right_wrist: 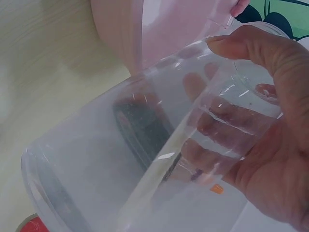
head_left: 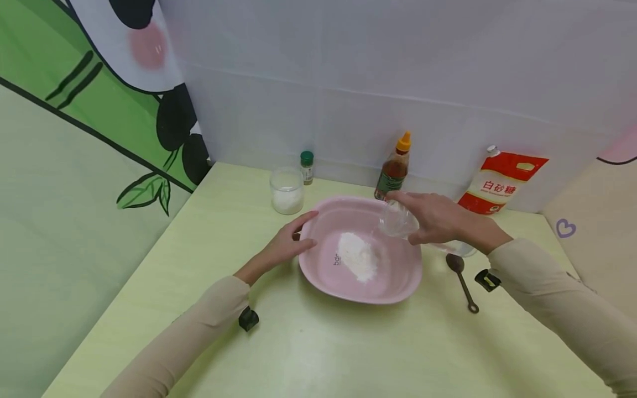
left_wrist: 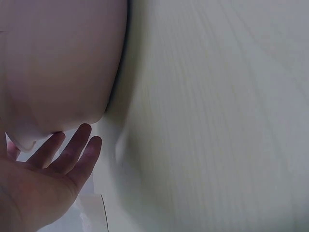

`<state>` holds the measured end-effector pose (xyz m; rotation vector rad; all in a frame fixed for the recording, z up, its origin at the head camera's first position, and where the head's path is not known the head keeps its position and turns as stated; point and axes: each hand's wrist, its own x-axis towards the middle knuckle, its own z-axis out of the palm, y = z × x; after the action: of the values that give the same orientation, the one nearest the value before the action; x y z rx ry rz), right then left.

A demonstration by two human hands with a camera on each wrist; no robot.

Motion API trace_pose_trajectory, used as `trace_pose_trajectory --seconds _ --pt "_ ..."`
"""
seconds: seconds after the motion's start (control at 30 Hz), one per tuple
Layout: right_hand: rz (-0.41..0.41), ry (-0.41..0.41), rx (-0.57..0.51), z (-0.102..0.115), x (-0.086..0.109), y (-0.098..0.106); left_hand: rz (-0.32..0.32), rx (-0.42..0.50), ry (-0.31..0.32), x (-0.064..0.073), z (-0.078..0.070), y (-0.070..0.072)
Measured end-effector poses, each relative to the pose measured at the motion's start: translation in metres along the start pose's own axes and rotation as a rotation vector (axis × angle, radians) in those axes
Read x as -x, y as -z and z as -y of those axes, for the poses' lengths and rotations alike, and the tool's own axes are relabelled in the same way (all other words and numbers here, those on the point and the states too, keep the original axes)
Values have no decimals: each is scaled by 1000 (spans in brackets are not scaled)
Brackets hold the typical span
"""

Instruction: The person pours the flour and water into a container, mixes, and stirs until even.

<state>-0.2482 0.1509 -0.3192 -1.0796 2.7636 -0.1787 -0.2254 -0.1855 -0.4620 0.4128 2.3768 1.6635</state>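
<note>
Both hands are at work around the basin [head_left: 398, 271]. Left hand [head_left: 281, 246] holds its left rim, thumb over the inside and the other fingers spread fairly straight along the outer wall, a loose hold. Right hand [head_left: 438, 215] is curled round the narrower part of a clear jug [head_left: 398, 220], thumb on one side and fingers on the other. The jug is tipped well over, its mouth above the far right part of the basin and its base out past the right rim; I cannot tell whether anything is running from it.

The basin is pink and sits upright in the middle of the surface [head_left: 298, 348]. A patch of white powder [head_left: 357, 257] lies on its floor, beside some dark lettering.

Just beyond the far right rim stands a sauce bottle [head_left: 393, 171] with an orange cap. Beyond the far left rim are a clear jar [head_left: 287, 196], its lower part filled with something white, and a green-capped shaker [head_left: 307, 168] just to its right. To the right of the basin lies a dark spoon [head_left: 463, 282], bowl at the far end. At the far right, a red and white sugar bag [head_left: 502, 182] leans towards the pale wall [head_left: 398, 55].
</note>
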Motion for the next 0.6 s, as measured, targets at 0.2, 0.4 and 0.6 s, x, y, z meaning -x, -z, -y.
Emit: trace_pose_trajectory --seconds 0.2,0.4,0.6 --pt "5 2 1 1 -4 1 1 1 0 -1 1 1" --pt "-6 21 13 4 -9 1 3 3 -8 0 0 1" --pt "6 4 20 6 -13 2 4 3 -1 1 -1 0"
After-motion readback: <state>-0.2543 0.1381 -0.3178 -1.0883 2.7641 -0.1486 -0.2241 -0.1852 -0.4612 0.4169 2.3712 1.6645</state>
